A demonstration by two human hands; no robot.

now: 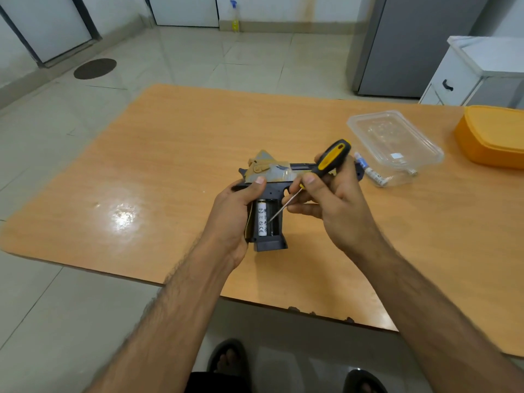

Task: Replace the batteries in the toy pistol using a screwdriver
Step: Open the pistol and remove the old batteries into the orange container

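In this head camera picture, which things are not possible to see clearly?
- Head view: the battery label is too small to read.
- Head view: the toy pistol muzzle end is hidden behind the right hand; the grip's left side is covered by the left hand.
- Head view: the screwdriver tip is too small to tell what it touches.
- Head view: the orange box is cut off by the right edge.

The white battery (262, 219) seated in the toy pistol's (272, 177) open grip shows a CE mark; its other print is too small to read.
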